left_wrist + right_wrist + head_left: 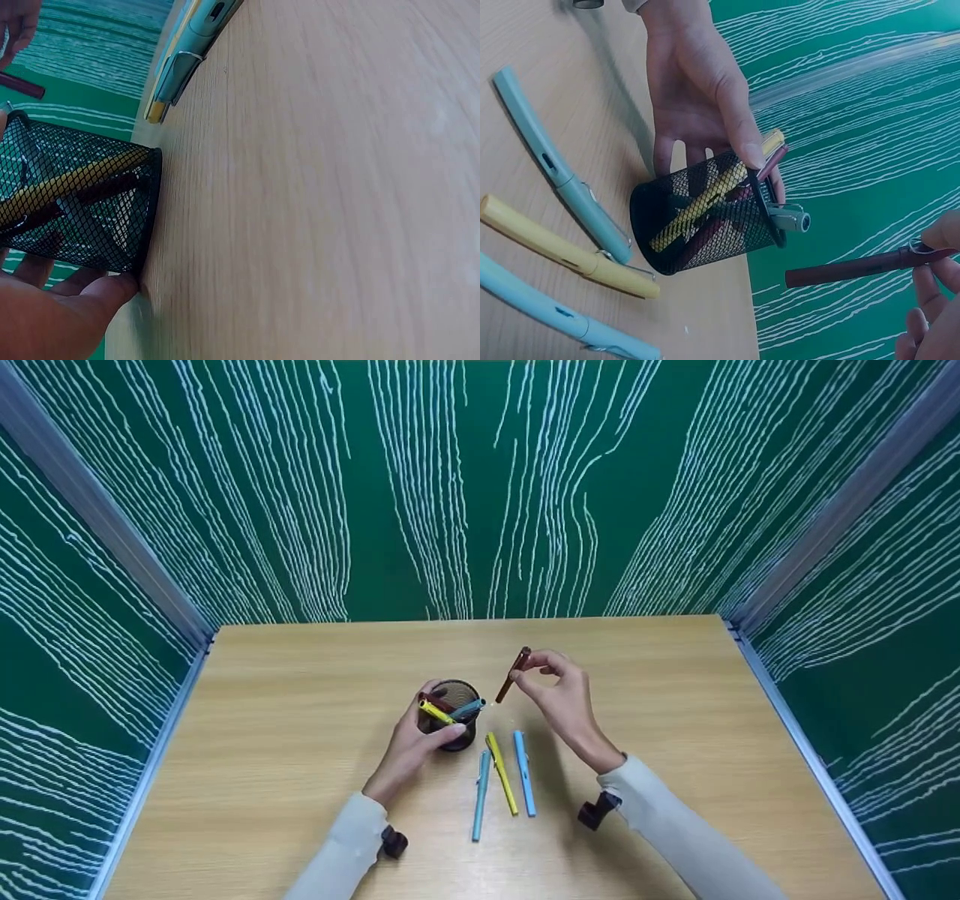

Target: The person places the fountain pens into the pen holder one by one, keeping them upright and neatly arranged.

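A black mesh pen cup (459, 739) stands on the table, my left hand (410, 741) gripping it round the side with the thumb near the rim. Inside lean a yellow pen (705, 196), a dark red pen (774, 162) and a teal pen (789, 218). To the right of the cup and above the table, my right hand (559, 690) pinches a dark brown-red pen (513, 675) near its upper end, its lower end slanting toward the cup. In front lie a teal pen (481, 795), a yellow pen (502, 774) and a light blue pen (524, 774).
The wooden table (300, 697) is bounded at the back by a green wall (405, 547) with white wavy lines. Grey metal rails (169, 727) run along its sides. Dark wrist cameras (598, 811) sit on both sleeves.
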`<control>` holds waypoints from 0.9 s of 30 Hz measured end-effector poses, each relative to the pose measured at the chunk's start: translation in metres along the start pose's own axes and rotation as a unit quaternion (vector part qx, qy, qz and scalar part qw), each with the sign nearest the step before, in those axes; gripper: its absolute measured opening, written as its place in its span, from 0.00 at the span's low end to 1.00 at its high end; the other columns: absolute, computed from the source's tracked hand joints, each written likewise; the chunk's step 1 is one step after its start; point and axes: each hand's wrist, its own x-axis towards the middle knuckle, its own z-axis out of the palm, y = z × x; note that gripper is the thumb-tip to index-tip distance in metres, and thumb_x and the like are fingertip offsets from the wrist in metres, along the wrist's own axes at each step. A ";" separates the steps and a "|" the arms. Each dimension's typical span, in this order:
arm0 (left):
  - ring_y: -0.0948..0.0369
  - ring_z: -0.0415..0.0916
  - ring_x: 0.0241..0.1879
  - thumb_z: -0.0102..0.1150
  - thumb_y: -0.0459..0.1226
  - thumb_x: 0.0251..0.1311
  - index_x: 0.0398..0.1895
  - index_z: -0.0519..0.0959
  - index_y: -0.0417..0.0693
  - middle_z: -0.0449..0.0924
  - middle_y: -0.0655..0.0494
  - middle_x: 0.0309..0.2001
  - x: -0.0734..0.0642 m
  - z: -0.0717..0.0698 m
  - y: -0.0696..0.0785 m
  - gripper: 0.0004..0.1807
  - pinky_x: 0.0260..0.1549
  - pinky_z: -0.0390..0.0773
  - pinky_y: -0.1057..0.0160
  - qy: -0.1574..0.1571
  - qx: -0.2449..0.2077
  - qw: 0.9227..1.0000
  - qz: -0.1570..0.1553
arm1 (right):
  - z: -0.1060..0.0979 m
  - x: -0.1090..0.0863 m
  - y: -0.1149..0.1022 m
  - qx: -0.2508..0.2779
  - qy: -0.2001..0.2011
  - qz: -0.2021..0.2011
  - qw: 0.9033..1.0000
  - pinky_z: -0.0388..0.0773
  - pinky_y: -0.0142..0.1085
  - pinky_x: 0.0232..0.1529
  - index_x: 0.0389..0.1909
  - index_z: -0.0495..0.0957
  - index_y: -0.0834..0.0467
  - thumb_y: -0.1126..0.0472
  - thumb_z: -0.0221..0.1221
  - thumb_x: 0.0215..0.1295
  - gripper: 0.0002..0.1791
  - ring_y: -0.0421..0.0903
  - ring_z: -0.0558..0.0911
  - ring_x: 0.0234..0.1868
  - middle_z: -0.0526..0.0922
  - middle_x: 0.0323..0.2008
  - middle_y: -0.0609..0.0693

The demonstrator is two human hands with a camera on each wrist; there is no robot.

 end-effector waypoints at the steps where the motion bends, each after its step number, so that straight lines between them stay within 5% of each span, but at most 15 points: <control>1: 0.49 0.68 0.77 0.81 0.40 0.63 0.86 0.65 0.57 0.74 0.47 0.76 0.000 0.000 0.000 0.50 0.82 0.55 0.46 0.001 0.001 1.000 0.000 | 0.000 0.000 0.000 0.002 0.000 0.002 1.000 0.74 0.57 0.64 0.44 0.90 0.60 0.65 0.74 0.70 0.06 0.55 0.83 0.53 0.91 0.44 0.55; 15: 0.49 0.69 0.76 0.80 0.41 0.63 0.85 0.66 0.59 0.75 0.49 0.76 0.000 -0.001 -0.001 0.48 0.82 0.53 0.40 0.005 0.027 1.000 0.005 | 0.013 0.003 -0.011 0.007 -0.015 -0.011 1.000 0.75 0.54 0.63 0.43 0.90 0.57 0.64 0.75 0.69 0.06 0.58 0.84 0.53 0.91 0.44 0.50; 27: 0.49 0.71 0.75 0.78 0.38 0.66 0.86 0.64 0.56 0.74 0.48 0.76 0.000 0.001 0.000 0.47 0.79 0.63 0.46 -0.010 0.016 1.000 0.017 | 0.026 -0.002 0.001 0.005 -0.041 0.008 0.999 0.76 0.54 0.61 0.41 0.91 0.56 0.66 0.74 0.67 0.05 0.56 0.86 0.51 0.91 0.42 0.49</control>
